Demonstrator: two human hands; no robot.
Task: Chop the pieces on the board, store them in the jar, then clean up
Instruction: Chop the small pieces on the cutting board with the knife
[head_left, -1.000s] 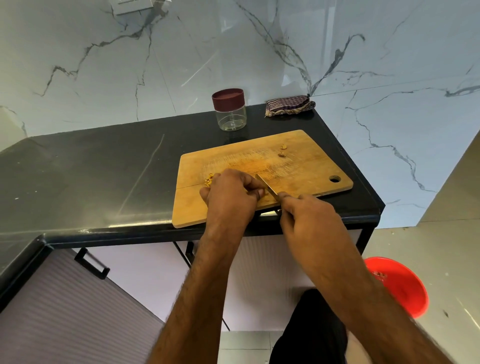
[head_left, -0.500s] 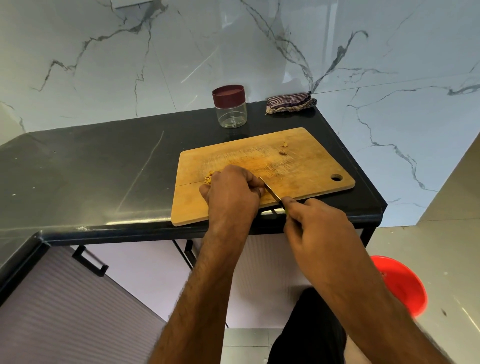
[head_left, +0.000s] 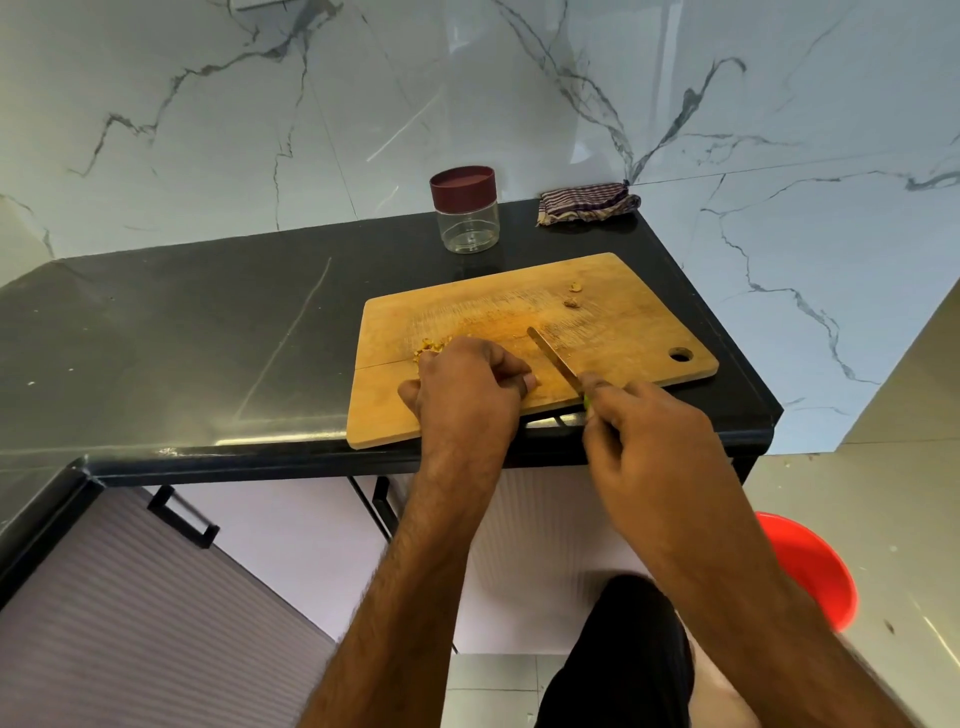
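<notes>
Right hand (head_left: 649, 431) grips knife (head_left: 553, 357), handle hidden; left hand (head_left: 465, 387) curled over pieces (head_left: 431, 347), grasp unclear.

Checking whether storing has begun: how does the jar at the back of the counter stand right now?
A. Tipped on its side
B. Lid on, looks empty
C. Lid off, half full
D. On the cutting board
B: the jar stands upright on the counter, its maroon lid on and its clear body apparently empty.
</notes>
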